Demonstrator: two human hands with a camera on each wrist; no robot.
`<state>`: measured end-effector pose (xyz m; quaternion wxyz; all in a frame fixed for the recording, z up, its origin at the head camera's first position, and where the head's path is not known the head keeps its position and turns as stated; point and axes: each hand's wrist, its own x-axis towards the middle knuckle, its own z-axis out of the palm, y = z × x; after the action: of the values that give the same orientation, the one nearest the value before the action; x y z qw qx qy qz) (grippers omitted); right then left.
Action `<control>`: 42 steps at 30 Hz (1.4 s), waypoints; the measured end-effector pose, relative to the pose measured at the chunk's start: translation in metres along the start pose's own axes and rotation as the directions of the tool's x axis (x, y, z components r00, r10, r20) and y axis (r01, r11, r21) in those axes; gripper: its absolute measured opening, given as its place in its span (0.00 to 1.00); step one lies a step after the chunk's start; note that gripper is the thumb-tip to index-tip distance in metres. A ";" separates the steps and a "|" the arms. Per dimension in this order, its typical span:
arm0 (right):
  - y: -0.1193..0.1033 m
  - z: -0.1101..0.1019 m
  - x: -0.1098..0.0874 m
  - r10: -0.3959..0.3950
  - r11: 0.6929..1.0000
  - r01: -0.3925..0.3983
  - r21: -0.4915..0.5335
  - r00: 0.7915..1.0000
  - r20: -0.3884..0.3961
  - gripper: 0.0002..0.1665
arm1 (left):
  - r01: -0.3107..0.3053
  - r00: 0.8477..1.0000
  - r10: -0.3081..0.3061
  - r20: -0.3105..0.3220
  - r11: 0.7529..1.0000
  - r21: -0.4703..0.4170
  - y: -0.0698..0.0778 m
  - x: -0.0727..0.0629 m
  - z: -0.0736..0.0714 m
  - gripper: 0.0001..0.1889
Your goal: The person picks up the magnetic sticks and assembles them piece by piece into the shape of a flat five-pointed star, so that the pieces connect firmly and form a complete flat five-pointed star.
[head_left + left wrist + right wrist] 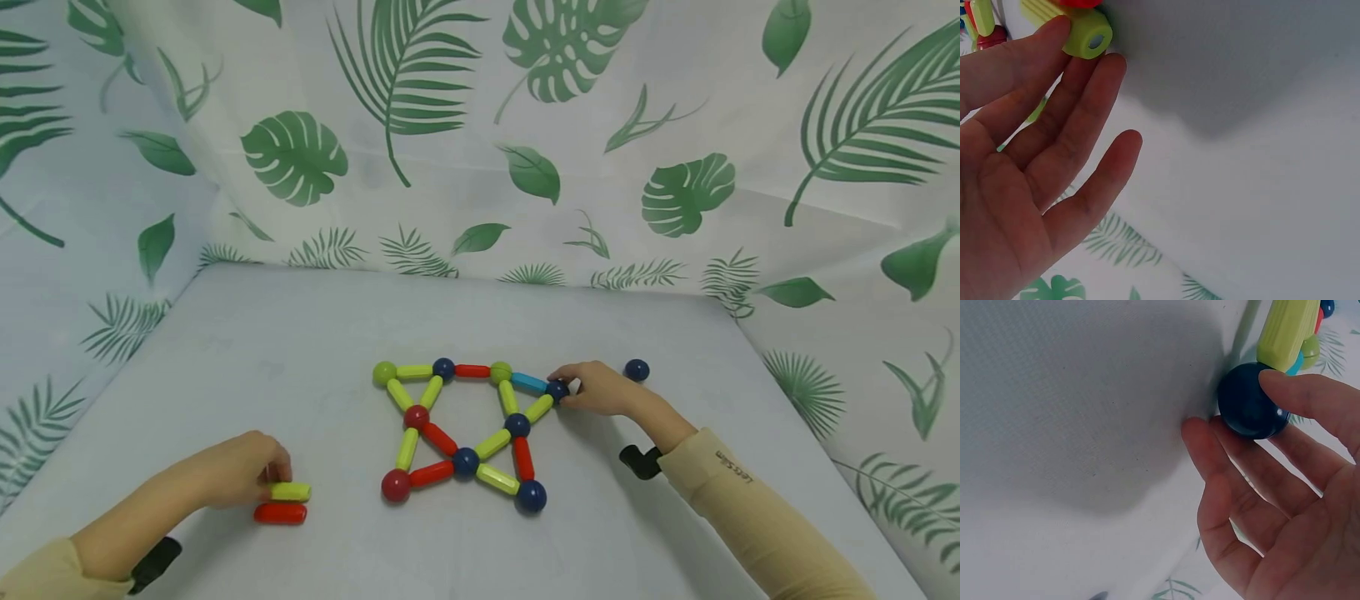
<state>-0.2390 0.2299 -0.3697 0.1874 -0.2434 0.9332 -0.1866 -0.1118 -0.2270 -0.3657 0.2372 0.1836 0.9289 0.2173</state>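
Note:
My right hand point(597, 388) holds a dark blue ball point(1249, 401) between thumb and fingers. That ball sits at the right corner of a flat frame of balls and rods, touching a light blue rod point(528, 382) and a yellow-green rod point(539, 408). In the right wrist view the thumb lies on the ball, with fingers beneath it. Far to the left, my left hand point(238, 471) pinches a loose yellow-green rod point(1088, 34) whose end shows a metal disc. A loose red rod point(281, 513) lies right beside it on the table.
Beyond my right hand lies a loose dark blue ball point(637, 370). The frame spreads across the middle of the white table point(337, 550), with a red ball point(396, 485) and a dark blue ball point(531, 497) at its near corners. Leaf-printed cloth point(450, 208) stands behind.

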 end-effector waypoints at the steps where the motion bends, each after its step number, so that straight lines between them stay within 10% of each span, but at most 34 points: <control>1: 0.000 0.000 0.000 0.001 1.000 -0.001 0.003 1.000 -0.001 0.22 | -0.010 1.000 0.010 0.004 1.000 0.000 0.000 0.001 -0.002 0.09; 7: 0.000 0.000 -0.003 0.014 1.000 -0.013 0.012 1.000 -0.005 0.22 | -0.135 0.991 0.135 0.004 0.991 0.004 0.007 0.019 -0.028 0.08; 13: 0.002 0.000 -0.005 0.019 1.000 -0.019 0.013 1.000 -0.001 0.22 | -0.178 0.984 0.178 -0.028 0.984 -0.014 0.032 0.073 -0.061 0.05; 25: 0.001 0.004 -0.002 0.011 1.000 -0.011 0.012 1.000 -0.007 0.22 | 0.031 0.992 -0.046 -0.118 0.992 -0.124 0.079 0.191 -0.058 0.14; 42: 0.002 0.004 -0.003 0.036 0.999 -0.036 0.012 0.999 -0.021 0.22 | 0.151 0.980 -0.174 -0.097 0.967 -0.203 0.097 0.224 -0.034 0.15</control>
<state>-0.2355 0.2324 -0.3737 0.1822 -0.2233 0.9383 -0.1912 -0.2900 -0.0571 -0.3717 0.2176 0.0699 0.9270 0.2972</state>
